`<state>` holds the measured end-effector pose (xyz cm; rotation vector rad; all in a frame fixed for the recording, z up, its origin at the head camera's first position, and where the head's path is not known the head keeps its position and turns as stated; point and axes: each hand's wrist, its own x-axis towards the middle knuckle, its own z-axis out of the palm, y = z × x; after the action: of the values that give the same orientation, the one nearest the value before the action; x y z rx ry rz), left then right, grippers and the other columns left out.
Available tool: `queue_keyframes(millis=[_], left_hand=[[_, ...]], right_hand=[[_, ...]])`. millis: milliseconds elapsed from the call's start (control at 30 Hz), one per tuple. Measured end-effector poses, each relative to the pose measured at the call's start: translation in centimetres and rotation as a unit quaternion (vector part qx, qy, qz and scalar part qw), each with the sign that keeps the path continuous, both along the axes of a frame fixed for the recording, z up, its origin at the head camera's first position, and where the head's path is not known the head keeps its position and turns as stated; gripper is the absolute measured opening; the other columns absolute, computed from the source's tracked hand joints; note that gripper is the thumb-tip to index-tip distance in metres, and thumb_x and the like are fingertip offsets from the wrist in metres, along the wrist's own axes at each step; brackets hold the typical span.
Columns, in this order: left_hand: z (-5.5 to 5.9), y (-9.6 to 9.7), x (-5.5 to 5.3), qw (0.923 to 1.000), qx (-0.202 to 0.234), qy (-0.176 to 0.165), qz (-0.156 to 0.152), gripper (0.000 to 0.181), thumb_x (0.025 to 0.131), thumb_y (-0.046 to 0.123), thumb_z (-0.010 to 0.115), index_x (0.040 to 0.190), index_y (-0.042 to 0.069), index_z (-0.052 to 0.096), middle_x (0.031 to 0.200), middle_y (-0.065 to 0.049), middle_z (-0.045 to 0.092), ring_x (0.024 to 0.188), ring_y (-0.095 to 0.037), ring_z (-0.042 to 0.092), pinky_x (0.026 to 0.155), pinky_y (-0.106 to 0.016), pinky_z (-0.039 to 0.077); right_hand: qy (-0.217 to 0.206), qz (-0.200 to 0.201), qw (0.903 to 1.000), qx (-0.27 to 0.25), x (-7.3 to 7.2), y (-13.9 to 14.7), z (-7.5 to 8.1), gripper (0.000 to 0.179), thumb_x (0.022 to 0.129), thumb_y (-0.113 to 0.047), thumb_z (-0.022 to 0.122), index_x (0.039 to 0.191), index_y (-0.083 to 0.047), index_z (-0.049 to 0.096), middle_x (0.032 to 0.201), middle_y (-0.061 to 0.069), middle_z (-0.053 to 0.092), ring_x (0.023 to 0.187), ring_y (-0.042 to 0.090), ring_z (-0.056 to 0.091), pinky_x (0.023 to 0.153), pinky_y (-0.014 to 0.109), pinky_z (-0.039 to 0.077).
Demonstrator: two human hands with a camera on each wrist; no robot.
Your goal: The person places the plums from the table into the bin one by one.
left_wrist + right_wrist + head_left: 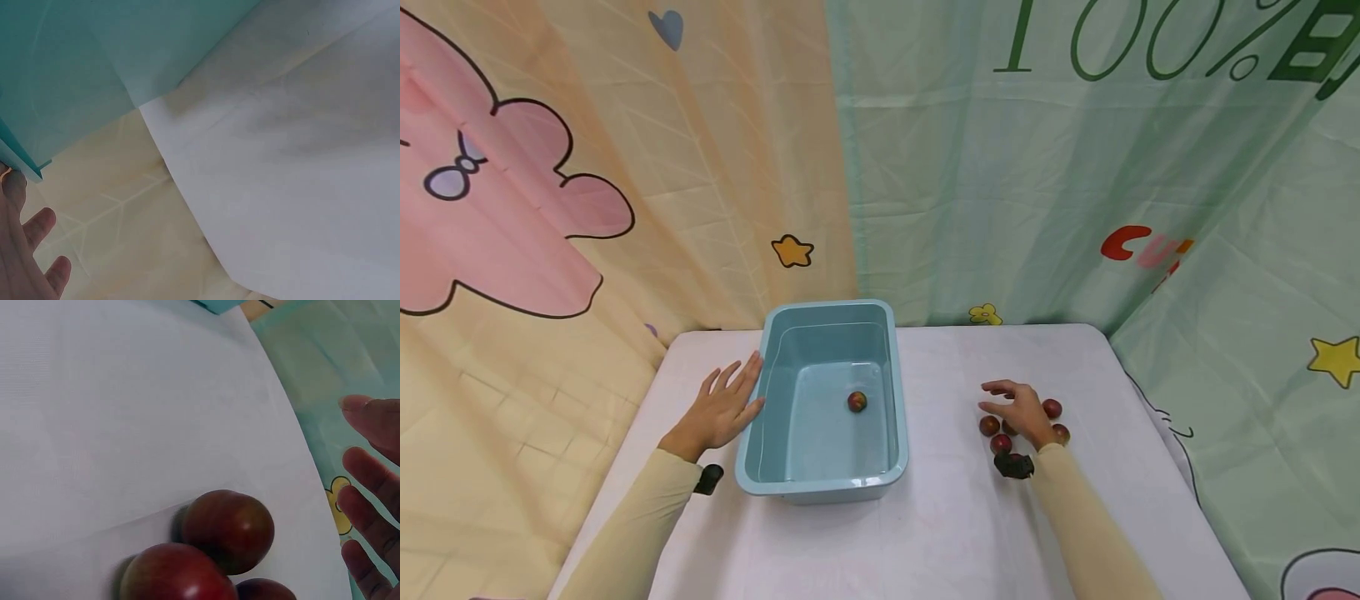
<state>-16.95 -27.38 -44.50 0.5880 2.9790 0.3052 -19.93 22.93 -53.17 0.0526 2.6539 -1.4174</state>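
Observation:
A light blue plastic basin point(823, 482) stands on the table, with one reddish plum point(857, 402) on its floor. My left hand point(718, 412) lies against the basin's left rim, fingers spread; in the left wrist view its fingertips point(14, 187) touch the rim's edge. Over to the right, my right hand point(1021, 412) hovers above a group of dark red, round plums point(989, 426), partly hiding them. Its thumb and fingers point(369, 472) are apart, and nothing shows between them. Seen from the right wrist, several plums point(228, 531) lie close together below the hand.
A white cloth covers the table point(940, 533). Printed curtains point(970, 192) hang close behind and along both sides. A thin dark cable point(1183, 454) runs by the right table edge. White tabletop lies between the basin and the plum group.

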Motion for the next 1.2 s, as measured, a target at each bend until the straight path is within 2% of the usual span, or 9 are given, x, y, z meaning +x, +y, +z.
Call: queue_keyframes(millis=[167, 333, 467, 600, 767, 867, 1000, 1200], left_hand=[[0.0, 0.0, 0.1, 1.0000, -0.001, 0.001, 0.002, 0.068, 0.101, 0.035, 0.036, 0.153, -0.001, 0.009, 0.160, -0.018, 0.012, 0.142, -0.043, 0.012, 0.111, -0.061, 0.000], [-0.1, 0.0, 0.1, 1.0000, -0.004, 0.002, 0.003, 0.068, 0.101, 0.035, 0.036, 0.153, -0.001, 0.010, 0.160, -0.018, 0.012, 0.142, -0.043, 0.012, 0.111, -0.060, 0.000], [0.0, 0.1, 0.2, 1.0000, -0.004, 0.000, 0.002, 0.068, 0.101, 0.035, 0.035, 0.153, -0.001, 0.009, 0.159, -0.019, 0.012, 0.142, -0.043, 0.011, 0.111, -0.061, 0.000], [0.1, 0.1, 0.2, 1.0000, -0.003, 0.002, 0.001, 0.068, 0.101, 0.035, 0.036, 0.153, -0.001, 0.010, 0.159, -0.019, 0.012, 0.142, -0.044, 0.012, 0.111, -0.061, 0.000], [0.2, 0.1, 0.2, 1.0000, -0.004, 0.004, 0.001, 0.069, 0.101, 0.036, 0.036, 0.153, -0.001, 0.010, 0.159, -0.019, 0.012, 0.142, -0.043, 0.012, 0.111, -0.061, 0.001], [0.1, 0.0, 0.1, 1.0000, -0.005, 0.003, 0.001, 0.069, 0.101, 0.036, 0.035, 0.153, -0.001, 0.009, 0.159, -0.019, 0.012, 0.142, -0.044, 0.012, 0.111, -0.061, 0.000], [0.1, 0.0, 0.1, 1.0000, -0.006, 0.003, 0.002, 0.069, 0.101, 0.036, 0.036, 0.153, -0.001, 0.009, 0.159, -0.019, 0.013, 0.142, -0.044, 0.013, 0.111, -0.061, 0.000], [0.3, 0.2, 0.1, 1.0000, -0.005, 0.000, 0.003, 0.070, 0.101, 0.036, 0.036, 0.153, 0.000, 0.008, 0.159, -0.019, 0.012, 0.142, -0.044, 0.012, 0.111, -0.062, -0.001]], right_hand=[[-0.035, -0.014, 0.9993, -0.007, 0.5, 0.1, -1.3, 0.042, 0.087, -0.023, 0.072, 0.126, -0.011, 0.063, 0.130, 0.016, 0.057, 0.124, 0.034, 0.044, 0.105, 0.056, 0.033], [-0.048, -0.023, 0.9986, -0.001, 0.9, 0.3, -2.4, 0.044, 0.086, -0.024, 0.074, 0.127, -0.012, 0.062, 0.131, 0.015, 0.057, 0.105, 0.027, 0.056, 0.101, 0.052, 0.040], [-0.023, -0.016, 0.9993, 0.025, 1.1, 0.5, -3.2, 0.043, 0.083, -0.024, 0.076, 0.122, -0.010, 0.065, 0.121, 0.016, 0.062, 0.088, 0.022, 0.056, 0.090, 0.043, 0.046], [0.013, -0.002, 0.9989, 0.045, 1.2, 0.6, -3.9, 0.040, 0.080, -0.020, 0.078, 0.116, -0.008, 0.068, 0.108, 0.012, 0.066, 0.081, 0.019, 0.052, 0.083, 0.038, 0.044], [0.026, 0.001, 0.9991, 0.035, 1.4, 0.6, -4.5, 0.041, 0.078, -0.016, 0.079, 0.115, -0.005, 0.068, 0.107, 0.012, 0.066, 0.087, 0.022, 0.054, 0.088, 0.041, 0.043], [0.020, 0.000, 0.9993, 0.033, 1.5, 0.5, -4.6, 0.042, 0.078, -0.013, 0.079, 0.117, -0.003, 0.067, 0.112, 0.017, 0.065, 0.100, 0.029, 0.058, 0.094, 0.047, 0.043], [0.010, -0.002, 0.9994, 0.031, 1.6, 0.4, -4.7, 0.044, 0.077, -0.011, 0.079, 0.118, -0.002, 0.065, 0.119, 0.022, 0.062, 0.115, 0.039, 0.054, 0.100, 0.053, 0.040], [0.000, -0.003, 0.9993, 0.038, 1.8, 0.4, -4.9, 0.045, 0.078, -0.011, 0.078, 0.120, -0.002, 0.065, 0.122, 0.024, 0.061, 0.116, 0.039, 0.054, 0.100, 0.054, 0.040]])
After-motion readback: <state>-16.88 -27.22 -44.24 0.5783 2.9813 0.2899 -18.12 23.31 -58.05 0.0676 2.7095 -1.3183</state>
